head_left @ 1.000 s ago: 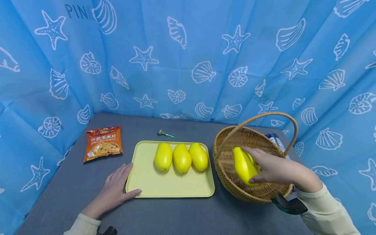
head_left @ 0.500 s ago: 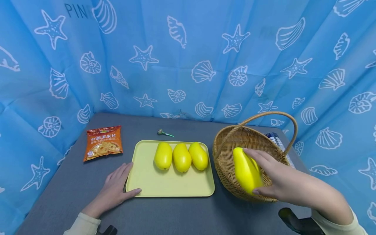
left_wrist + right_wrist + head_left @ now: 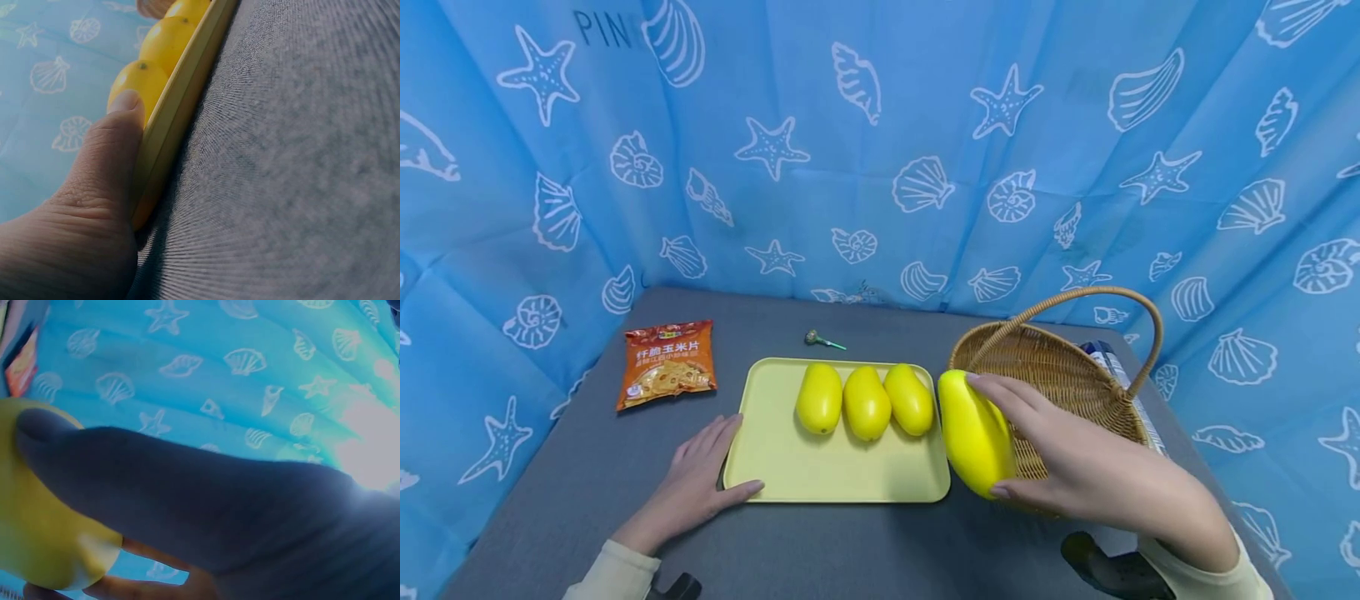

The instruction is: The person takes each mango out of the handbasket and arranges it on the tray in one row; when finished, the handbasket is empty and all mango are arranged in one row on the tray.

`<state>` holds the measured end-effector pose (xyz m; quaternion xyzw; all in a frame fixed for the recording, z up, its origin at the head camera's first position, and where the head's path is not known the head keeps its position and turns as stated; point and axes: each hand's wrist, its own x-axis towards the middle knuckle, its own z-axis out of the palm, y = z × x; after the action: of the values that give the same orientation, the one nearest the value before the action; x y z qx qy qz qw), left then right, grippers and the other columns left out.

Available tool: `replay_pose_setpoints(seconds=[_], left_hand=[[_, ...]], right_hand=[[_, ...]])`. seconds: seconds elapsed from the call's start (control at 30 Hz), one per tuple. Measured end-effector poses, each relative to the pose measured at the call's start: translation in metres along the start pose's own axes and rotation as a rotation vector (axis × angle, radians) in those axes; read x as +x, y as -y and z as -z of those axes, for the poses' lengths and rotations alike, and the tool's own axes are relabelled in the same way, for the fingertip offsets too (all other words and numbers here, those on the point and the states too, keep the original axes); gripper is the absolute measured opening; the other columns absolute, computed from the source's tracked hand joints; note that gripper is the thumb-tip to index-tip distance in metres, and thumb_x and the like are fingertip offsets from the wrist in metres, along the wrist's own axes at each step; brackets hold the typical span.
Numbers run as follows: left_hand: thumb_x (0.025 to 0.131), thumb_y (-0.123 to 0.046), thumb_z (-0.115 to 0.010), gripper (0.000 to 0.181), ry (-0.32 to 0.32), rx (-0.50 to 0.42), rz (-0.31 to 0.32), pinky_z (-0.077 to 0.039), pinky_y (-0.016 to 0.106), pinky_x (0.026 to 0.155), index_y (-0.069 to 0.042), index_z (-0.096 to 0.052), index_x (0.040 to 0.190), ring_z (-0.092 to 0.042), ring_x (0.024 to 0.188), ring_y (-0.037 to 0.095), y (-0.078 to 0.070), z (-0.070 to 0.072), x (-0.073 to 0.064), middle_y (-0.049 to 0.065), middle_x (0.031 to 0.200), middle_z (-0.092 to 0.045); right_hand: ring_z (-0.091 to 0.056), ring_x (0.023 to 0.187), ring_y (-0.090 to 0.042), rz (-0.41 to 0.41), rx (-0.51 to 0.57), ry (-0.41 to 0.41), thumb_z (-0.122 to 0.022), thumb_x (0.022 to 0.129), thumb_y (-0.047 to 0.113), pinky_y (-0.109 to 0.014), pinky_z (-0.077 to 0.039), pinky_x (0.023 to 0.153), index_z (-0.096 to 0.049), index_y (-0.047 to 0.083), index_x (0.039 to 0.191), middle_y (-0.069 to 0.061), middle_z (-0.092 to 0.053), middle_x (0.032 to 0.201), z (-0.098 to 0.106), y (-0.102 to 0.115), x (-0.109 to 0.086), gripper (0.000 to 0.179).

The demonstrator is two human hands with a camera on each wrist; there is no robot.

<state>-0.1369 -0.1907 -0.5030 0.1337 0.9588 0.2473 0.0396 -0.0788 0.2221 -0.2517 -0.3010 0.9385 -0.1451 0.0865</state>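
Note:
My right hand [image 3: 1045, 437] grips a yellow mango [image 3: 976, 433], fingers on its far side and thumb on its near side. It is held over the gap between the tray and the wicker basket [image 3: 1075, 375], overlapping the tray's right edge in the head view. In the right wrist view the thumb [image 3: 125, 462] lies along the mango [image 3: 44, 506]. Three more mangoes [image 3: 866, 403] lie side by side on the pale yellow tray [image 3: 775, 467]. At the tray's left front corner rests my left hand [image 3: 696, 475], fingers relaxed, its thumb [image 3: 112, 150] over the rim.
An orange snack bag [image 3: 667, 363] lies left of the tray on the grey tabletop. Behind the tray is a small lollipop-like item with a green stick [image 3: 825, 339]. A blue-and-white package [image 3: 1101, 357] shows partly behind the basket. A blue shell-print curtain [image 3: 880, 167] surrounds the table.
My right hand has lifted the mango out of the basket and carried it left to the tray's right edge. The left hand has stayed at the tray corner.

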Motion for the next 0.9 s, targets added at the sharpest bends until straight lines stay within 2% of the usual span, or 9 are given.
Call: replay_pose_setpoints(seconds=[0.13,0.3,0.5,0.73,0.8,0.9], left_hand=[[0.077,-0.077,-0.053,0.107,-0.007,-0.007,-0.006,-0.022,0.065,0.104,-0.009,-0.022,0.152,-0.025,0.139,0.04,0.001,-0.001,-0.001,0.018,0.154,-0.029],[0.077,-0.076,-0.055,0.106,-0.018,-0.01,-0.018,-0.022,0.064,0.104,-0.01,-0.021,0.152,-0.025,0.139,0.039,0.003,-0.004,-0.001,0.018,0.153,-0.029],[0.077,-0.077,-0.054,0.106,-0.026,-0.005,-0.026,-0.022,0.063,0.104,-0.011,-0.021,0.152,-0.024,0.14,0.038,0.004,-0.003,0.001,0.016,0.154,-0.029],[0.077,-0.076,-0.054,0.104,-0.041,0.001,-0.036,-0.023,0.064,0.104,-0.011,-0.023,0.152,-0.025,0.14,0.038,0.004,-0.002,0.0,0.015,0.153,-0.03],[0.077,-0.076,-0.054,0.104,-0.043,0.002,-0.038,-0.023,0.062,0.104,-0.012,-0.022,0.152,-0.025,0.141,0.037,0.004,-0.003,0.0,0.014,0.154,-0.03],[0.078,-0.075,-0.054,0.103,-0.048,-0.002,-0.048,-0.023,0.061,0.105,-0.012,-0.022,0.153,-0.024,0.141,0.036,0.006,-0.004,0.0,0.013,0.154,-0.03]], right_hand=[[-0.05,0.121,-0.014,0.042,0.009,-0.027,-0.076,0.082,0.031,-0.035,-0.051,0.094,-0.016,0.018,0.153,-0.004,-0.031,0.15,-0.004,0.012,0.016,0.093],[-0.052,0.12,-0.015,0.059,0.027,-0.05,-0.074,0.082,0.04,-0.036,-0.05,0.096,-0.019,0.016,0.153,-0.005,-0.032,0.15,-0.019,0.025,0.041,0.093],[-0.058,0.098,-0.009,0.046,0.051,-0.046,-0.074,0.081,0.043,-0.027,-0.053,0.082,-0.021,0.014,0.152,-0.004,-0.034,0.149,-0.046,0.038,0.077,0.093],[-0.061,0.091,-0.017,0.05,0.078,-0.054,-0.077,0.08,0.038,-0.027,-0.053,0.076,-0.022,0.008,0.151,-0.018,-0.039,0.143,-0.069,0.047,0.127,0.095],[-0.06,0.083,-0.016,0.046,0.089,-0.037,-0.078,0.08,0.036,-0.026,-0.052,0.072,-0.022,0.008,0.151,-0.02,-0.038,0.143,-0.074,0.048,0.143,0.095],[-0.059,0.084,-0.016,0.043,0.072,-0.006,-0.077,0.081,0.035,-0.025,-0.051,0.073,-0.02,0.008,0.152,-0.02,-0.037,0.144,-0.079,0.05,0.165,0.095]])
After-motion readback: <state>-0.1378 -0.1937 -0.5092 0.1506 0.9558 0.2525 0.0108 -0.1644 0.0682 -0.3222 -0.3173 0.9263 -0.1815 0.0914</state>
